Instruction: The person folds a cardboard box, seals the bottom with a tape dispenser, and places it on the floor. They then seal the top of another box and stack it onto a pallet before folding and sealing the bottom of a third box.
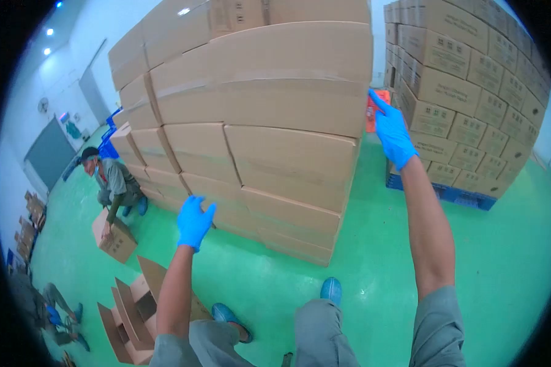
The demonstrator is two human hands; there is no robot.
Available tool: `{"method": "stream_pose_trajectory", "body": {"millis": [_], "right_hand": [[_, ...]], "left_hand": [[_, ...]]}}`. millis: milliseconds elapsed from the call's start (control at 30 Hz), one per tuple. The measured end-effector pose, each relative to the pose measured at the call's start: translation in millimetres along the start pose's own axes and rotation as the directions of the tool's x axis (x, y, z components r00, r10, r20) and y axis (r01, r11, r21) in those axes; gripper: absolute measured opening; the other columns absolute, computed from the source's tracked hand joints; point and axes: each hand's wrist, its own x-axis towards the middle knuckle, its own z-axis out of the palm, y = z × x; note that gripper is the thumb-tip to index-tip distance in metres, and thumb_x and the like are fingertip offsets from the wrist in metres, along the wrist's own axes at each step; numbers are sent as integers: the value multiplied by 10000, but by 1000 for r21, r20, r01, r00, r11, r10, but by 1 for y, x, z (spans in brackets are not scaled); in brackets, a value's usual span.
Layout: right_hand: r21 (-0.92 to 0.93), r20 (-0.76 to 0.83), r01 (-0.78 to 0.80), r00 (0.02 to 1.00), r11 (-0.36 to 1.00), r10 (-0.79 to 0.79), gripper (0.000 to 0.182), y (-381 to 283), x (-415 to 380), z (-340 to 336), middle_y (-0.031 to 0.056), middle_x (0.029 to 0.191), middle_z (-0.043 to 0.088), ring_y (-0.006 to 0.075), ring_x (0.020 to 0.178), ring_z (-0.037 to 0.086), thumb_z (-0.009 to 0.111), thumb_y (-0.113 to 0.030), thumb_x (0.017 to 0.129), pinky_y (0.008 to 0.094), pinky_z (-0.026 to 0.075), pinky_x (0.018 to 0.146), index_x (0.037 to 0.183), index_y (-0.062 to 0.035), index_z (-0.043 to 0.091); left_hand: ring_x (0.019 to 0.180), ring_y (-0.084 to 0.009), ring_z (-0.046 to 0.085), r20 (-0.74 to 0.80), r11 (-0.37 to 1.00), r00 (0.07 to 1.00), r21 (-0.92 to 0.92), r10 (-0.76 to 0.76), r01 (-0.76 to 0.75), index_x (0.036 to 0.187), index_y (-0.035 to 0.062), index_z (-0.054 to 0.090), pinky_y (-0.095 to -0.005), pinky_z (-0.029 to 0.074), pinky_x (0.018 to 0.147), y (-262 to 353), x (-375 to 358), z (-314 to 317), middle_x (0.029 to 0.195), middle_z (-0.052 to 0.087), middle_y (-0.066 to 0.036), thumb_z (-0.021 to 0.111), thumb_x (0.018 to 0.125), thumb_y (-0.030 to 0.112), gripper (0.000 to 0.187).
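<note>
In front of me rises a tall stack of brown cardboard boxes [291,156], their seams taped. My left hand [194,223], in a blue glove, is held before the lower rows, fingers apart and holding nothing. My right hand [394,133], gloved in blue too, is raised by the stack's right edge. Its fingers are stretched out, with the index fingertip right at the edge of an upper box, and nothing is in it. Open-flapped cardboard boxes [138,306] stand on the floor below my left forearm.
Printed cartons [450,85] are piled on a blue pallet [447,192] at the right. A red object [378,110] shows between the stacks. At the left, one person [119,183] crouches with a hand on a carton [117,240]; another person [37,306] is lower left. The floor [379,293] is green.
</note>
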Motion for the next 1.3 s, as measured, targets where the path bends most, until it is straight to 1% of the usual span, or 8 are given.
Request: {"method": "stream_pose_trajectory", "body": {"millis": [133, 267, 333, 567, 700, 867, 1033, 1300], "right_hand": [[167, -97, 172, 983, 971, -157, 637, -40, -56, -19, 98, 1447, 370, 187, 1245, 430, 573, -79, 897, 326, 355, 1049, 1471, -86, 298], [125, -91, -8, 996, 992, 19, 760, -66, -131, -40, 103, 1303, 469, 212, 1162, 492, 714, -178, 790, 355, 409, 1000, 1428, -38, 326], [359, 45, -106, 994, 927, 96, 758, -36, -170, -64, 96, 1261, 501, 184, 1084, 530, 665, -92, 749, 327, 456, 907, 1423, -15, 328], [610, 409, -667, 728, 428, 551, 715, -76, -325, -9, 97, 1219, 499, 152, 738, 547, 622, -141, 759, 268, 464, 577, 1408, -39, 339], [373, 445, -689, 720, 621, 532, 710, -84, -391, 28, 96, 1020, 550, 162, 607, 534, 646, -108, 731, 277, 438, 479, 1376, -42, 356], [533, 482, -748, 652, 395, 585, 704, -96, -435, 48, 132, 1007, 556, 172, 579, 544, 594, 2, 683, 284, 444, 453, 1349, -25, 369], [388, 474, -772, 635, 503, 609, 655, -115, -426, 51, 103, 958, 553, 156, 591, 547, 604, 2, 688, 273, 451, 469, 1313, -2, 407], [156, 211, -617, 784, 771, 584, 454, -90, -410, 41, 61, 906, 571, 119, 626, 548, 653, -20, 748, 243, 458, 527, 1173, 8, 495]], "left_hand": [[1340, -391, 313, -91, 591, 701, 467, -707, 657, 1463, 58, 217, -571, 336, 1017, -127, -106, 1, 1523, 219, -177, 662, 794, 458, 898], [1132, -360, 548, -34, 309, 320, 180, -947, 934, 1355, 16, 320, -496, 493, 879, -232, -191, 39, 1325, 444, -189, 610, 841, 193, 617], [937, -334, 634, -272, 444, 487, 208, -830, 872, 1139, 22, 439, -444, 548, 730, -249, -203, 62, 1004, 572, -168, 624, 808, 139, 396], [929, -362, 624, -281, 286, 245, -117, -928, 951, 1020, 30, 543, -486, 516, 730, -254, -216, 57, 985, 620, -187, 601, 828, 483, 495], [894, -374, 633, -213, 372, 334, -171, -918, 913, 966, 16, 582, -495, 504, 743, -242, -228, 41, 949, 639, -195, 583, 820, 566, 569], [801, -350, 640, -125, 630, 622, -34, -773, 776, 841, 59, 613, -473, 483, 690, -220, -235, 22, 819, 655, -173, 620, 758, 621, 568], [693, -315, 631, 176, 987, 972, 16, -159, 158, 694, 105, 623, -409, 436, 668, -188, -241, 8, 680, 641, -123, 625, 714, 656, 551], [699, -320, 629, 616, 948, 721, -190, 317, -255, 712, 117, 656, -429, 456, 724, -62, -268, 34, 715, 654, -144, 602, 672, 713, 600]]}}
